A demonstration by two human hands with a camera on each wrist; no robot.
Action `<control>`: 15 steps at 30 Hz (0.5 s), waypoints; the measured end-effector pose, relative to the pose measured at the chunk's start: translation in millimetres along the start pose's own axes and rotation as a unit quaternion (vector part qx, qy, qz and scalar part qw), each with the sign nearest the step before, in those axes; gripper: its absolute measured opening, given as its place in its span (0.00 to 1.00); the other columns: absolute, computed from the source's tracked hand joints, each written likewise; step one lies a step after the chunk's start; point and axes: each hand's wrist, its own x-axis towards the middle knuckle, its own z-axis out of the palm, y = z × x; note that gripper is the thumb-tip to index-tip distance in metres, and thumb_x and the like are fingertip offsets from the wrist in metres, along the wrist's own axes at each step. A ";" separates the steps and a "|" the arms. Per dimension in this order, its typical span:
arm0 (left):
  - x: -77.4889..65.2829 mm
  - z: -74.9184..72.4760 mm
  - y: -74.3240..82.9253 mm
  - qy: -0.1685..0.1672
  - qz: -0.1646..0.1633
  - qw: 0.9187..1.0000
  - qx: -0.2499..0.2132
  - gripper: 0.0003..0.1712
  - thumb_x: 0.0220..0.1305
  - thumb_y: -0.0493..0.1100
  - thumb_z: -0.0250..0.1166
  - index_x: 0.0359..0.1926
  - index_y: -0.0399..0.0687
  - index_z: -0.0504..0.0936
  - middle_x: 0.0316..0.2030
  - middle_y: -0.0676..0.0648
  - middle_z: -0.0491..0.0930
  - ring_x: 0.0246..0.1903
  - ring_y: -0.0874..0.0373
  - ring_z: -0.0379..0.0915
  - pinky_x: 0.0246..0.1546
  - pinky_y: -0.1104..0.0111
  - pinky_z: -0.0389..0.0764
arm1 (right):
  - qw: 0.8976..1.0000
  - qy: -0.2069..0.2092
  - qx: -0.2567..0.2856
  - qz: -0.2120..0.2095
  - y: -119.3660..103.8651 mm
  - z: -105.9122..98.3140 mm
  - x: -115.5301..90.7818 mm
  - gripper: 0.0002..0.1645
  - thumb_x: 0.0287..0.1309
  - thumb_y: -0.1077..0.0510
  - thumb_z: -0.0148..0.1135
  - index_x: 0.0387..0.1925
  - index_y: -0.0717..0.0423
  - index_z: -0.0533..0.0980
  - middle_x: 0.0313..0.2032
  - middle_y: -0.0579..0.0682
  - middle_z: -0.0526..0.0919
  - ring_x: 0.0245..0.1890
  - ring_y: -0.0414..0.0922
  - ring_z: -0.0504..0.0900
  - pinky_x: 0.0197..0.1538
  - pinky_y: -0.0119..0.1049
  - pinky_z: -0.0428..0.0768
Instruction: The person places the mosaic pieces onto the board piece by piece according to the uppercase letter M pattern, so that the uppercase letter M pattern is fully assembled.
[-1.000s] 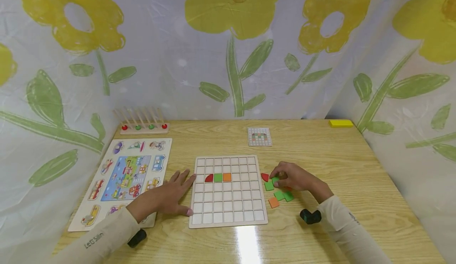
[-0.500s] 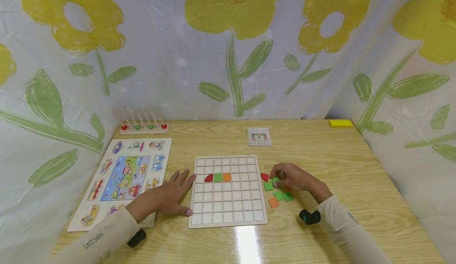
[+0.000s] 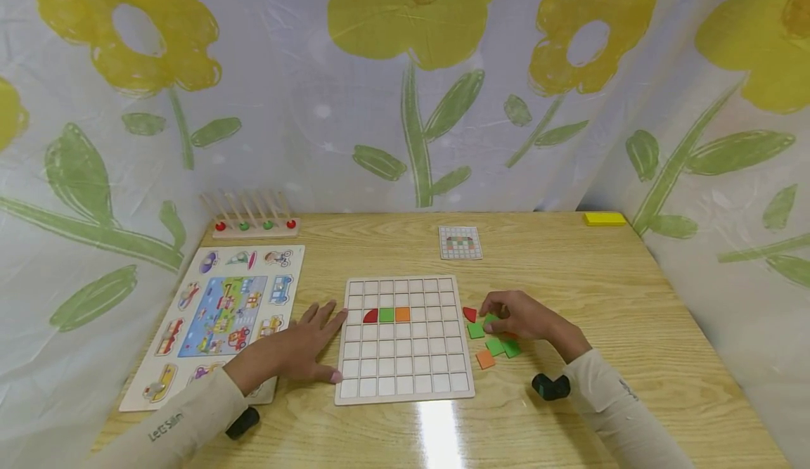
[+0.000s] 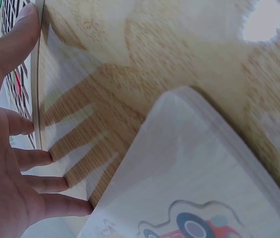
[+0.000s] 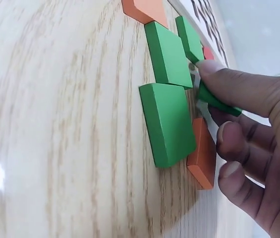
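Observation:
A wooden grid board (image 3: 405, 367) lies on the table with a red quarter-round tile (image 3: 370, 316), a green square tile (image 3: 387, 315) and an orange square tile (image 3: 403, 314) in a row. My left hand (image 3: 302, 348) spreads its fingers at the board's left edge, thumb and index fingertip touching it. To the board's right, my right hand (image 3: 522, 316) pinches another green square tile (image 5: 218, 103) between thumb and index finger. Around that hand lie several green tiles (image 5: 169, 124), a red quarter-round tile (image 3: 470, 314) and orange tiles (image 5: 204, 156).
Behind the board lies a small pattern card (image 3: 460, 242). A vehicle picture puzzle (image 3: 287, 293) sits at the left, partly under the left forearm. A peg stand with beads (image 3: 256, 231) and a yellow block (image 3: 604, 219) stand at the back near the flowered curtain.
Almost nothing differs. The right hand stays over the loose tiles; the left hand keeps still at the board's edge.

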 end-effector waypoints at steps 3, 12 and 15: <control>-0.6 -0.8 0.6 0.001 0.002 1.000 -0.002 0.66 0.56 0.74 0.65 0.80 0.42 0.46 0.78 0.31 0.42 0.75 0.25 0.38 0.63 0.28 0.56 | 1.000 0.009 0.002 -0.004 0.6 0.3 -0.9 0.09 0.63 0.56 0.69 0.44 0.51 0.81 0.36 0.45 0.82 0.34 0.40 0.76 0.39 0.33 0.77; -1.0 -2.0 1.3 -0.001 -0.001 1.000 -0.003 0.66 0.56 0.73 0.66 0.80 0.43 0.46 0.78 0.31 0.41 0.75 0.25 0.38 0.63 0.28 0.56 | 0.999 0.040 0.002 -0.015 -1.2 -0.7 -2.8 0.06 0.63 0.55 0.68 0.41 0.50 0.83 0.30 0.44 0.79 0.26 0.39 0.71 0.30 0.31 0.73; 0.2 -1.5 0.5 -0.001 0.000 1.000 -0.002 0.66 0.56 0.73 0.66 0.80 0.42 0.46 0.78 0.31 0.41 0.75 0.25 0.38 0.63 0.28 0.56 | 0.999 0.047 -0.007 -0.009 -2.7 -1.2 -2.0 0.06 0.63 0.53 0.69 0.41 0.48 0.83 0.30 0.43 0.79 0.26 0.39 0.71 0.29 0.30 0.73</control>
